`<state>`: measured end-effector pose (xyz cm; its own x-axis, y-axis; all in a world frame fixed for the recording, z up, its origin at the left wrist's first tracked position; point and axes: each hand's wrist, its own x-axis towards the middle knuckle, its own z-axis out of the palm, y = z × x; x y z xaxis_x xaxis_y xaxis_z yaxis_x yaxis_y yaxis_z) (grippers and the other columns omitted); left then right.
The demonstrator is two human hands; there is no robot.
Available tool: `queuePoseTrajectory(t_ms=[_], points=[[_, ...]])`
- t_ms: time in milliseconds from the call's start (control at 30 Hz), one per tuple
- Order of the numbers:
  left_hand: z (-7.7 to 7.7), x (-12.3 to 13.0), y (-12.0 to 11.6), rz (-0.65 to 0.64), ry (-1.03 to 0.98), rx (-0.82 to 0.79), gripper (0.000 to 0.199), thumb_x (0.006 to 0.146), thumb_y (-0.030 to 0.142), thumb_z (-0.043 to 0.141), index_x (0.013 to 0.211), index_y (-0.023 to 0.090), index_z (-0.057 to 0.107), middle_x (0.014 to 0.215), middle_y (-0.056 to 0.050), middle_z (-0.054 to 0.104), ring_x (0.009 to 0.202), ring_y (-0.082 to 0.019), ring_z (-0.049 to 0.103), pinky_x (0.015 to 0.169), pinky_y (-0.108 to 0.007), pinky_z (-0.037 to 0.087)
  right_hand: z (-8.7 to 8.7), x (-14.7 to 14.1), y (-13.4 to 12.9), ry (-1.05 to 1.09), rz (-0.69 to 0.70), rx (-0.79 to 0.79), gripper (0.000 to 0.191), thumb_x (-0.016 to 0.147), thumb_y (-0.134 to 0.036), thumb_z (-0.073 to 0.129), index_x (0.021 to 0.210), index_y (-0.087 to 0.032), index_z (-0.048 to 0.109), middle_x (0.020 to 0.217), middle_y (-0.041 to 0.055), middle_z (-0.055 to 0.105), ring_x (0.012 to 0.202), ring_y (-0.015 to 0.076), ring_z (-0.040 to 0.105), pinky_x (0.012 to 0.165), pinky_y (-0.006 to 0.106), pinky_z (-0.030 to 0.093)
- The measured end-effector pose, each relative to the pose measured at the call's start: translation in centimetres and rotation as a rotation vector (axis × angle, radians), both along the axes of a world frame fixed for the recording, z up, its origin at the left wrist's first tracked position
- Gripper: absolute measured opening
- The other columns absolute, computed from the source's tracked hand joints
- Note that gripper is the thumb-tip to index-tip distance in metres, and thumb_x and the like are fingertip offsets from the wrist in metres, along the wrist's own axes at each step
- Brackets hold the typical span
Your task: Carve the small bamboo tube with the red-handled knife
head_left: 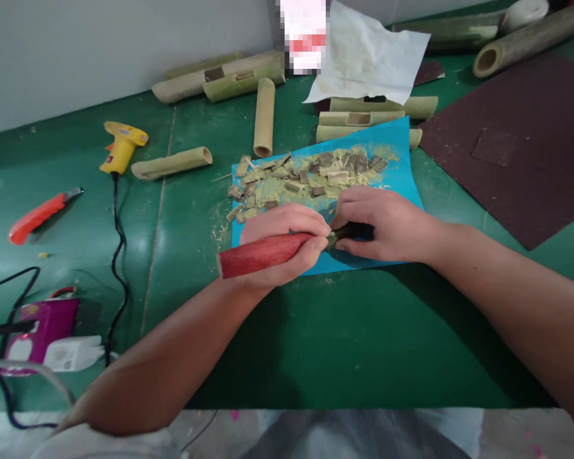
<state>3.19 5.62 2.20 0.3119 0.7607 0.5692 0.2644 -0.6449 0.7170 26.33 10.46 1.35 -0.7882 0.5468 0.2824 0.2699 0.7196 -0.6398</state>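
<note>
My left hand [291, 220] is closed round a red wooden handle [268, 254], which tapers towards my fingertips; the tool's working end is hidden. Pinched in my right hand [390, 223] is a small dark green-black piece [356, 231], mostly covered by the fingers, so its kind is unclear. The fingertips of both hands nearly meet, with the handle's narrow end close to the dark piece. Beneath them lies a blue sheet [402, 172], scattered with bamboo chips [294, 186] and pale green shavings [339, 189].
Cut bamboo tubes [264, 118] lie behind the sheet, some with rectangular openings. To the left are a yellow glue gun [124, 143], its black cord, an orange-handled cutter [36, 220] and a purple power strip [52, 325]. Brown sandpaper [530, 159] lies right, white paper [358, 54] behind.
</note>
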Motion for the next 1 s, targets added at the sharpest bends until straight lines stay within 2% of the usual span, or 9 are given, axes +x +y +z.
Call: queuePoseTrajectory(t_ms=[133,333,433,633,867,1000], points=[[-0.1,-0.1,0.2,-0.034,0.017,-0.016,0.004,0.091,0.022,0.078,0.087,0.022,0.076,0.090,-0.002,0.083,0.082,-0.015,0.080,0.081,-0.028,0.066,0.0,0.0,0.0,0.006,-0.004,-0.001,0.010,0.095,-0.028,0.067,0.090,-0.020,0.070,0.087,0.0038,0.062,0.084,0.0193,0.058,0.072,0.030,0.039],[0.0,0.1,0.1,-0.021,0.006,-0.029,0.008,0.091,0.016,0.075,0.084,0.021,0.074,0.088,-0.002,0.082,0.081,-0.015,0.079,0.078,-0.028,0.065,0.0,0.1,0.0,0.003,-0.005,-0.006,0.008,0.094,-0.027,0.068,0.091,-0.020,0.070,0.088,0.0041,0.062,0.085,0.0197,0.058,0.073,0.030,0.040],[0.2,0.3,0.1,-0.034,-0.003,-0.009,0.015,0.090,0.012,0.072,0.078,0.020,0.069,0.082,0.000,0.078,0.074,-0.013,0.075,0.070,-0.026,0.061,-0.1,0.1,0.0,0.014,-0.002,0.000,0.009,0.095,-0.027,0.068,0.092,-0.019,0.071,0.089,0.0046,0.063,0.086,0.0201,0.059,0.073,0.031,0.041],[0.2,0.1,-0.1,0.029,-0.025,0.062,0.023,0.089,0.013,0.067,0.069,0.020,0.058,0.067,0.002,0.068,0.061,-0.010,0.065,0.059,-0.026,0.052,-0.2,0.2,0.1,0.006,0.004,0.032,0.010,0.096,-0.029,0.069,0.093,-0.020,0.071,0.089,0.0049,0.063,0.086,0.0208,0.059,0.073,0.031,0.041],[-1.5,-0.7,0.0,0.085,-0.152,0.075,0.020,0.092,0.018,0.066,0.072,0.021,0.064,0.067,0.002,0.070,0.060,-0.012,0.066,0.057,-0.027,0.053,-0.1,0.1,0.0,-0.006,-0.008,0.013,0.011,0.096,-0.030,0.068,0.092,-0.019,0.071,0.090,0.0051,0.063,0.086,0.0206,0.060,0.073,0.031,0.041],[-1.6,-0.8,0.0,0.100,-0.146,0.068,0.020,0.096,0.023,0.067,0.076,0.021,0.070,0.074,0.001,0.075,0.065,-0.012,0.071,0.063,-0.028,0.059,-0.1,0.1,0.0,-0.013,-0.009,0.010,0.010,0.095,-0.029,0.068,0.092,-0.020,0.071,0.090,0.0053,0.064,0.087,0.0210,0.060,0.073,0.031,0.041]])
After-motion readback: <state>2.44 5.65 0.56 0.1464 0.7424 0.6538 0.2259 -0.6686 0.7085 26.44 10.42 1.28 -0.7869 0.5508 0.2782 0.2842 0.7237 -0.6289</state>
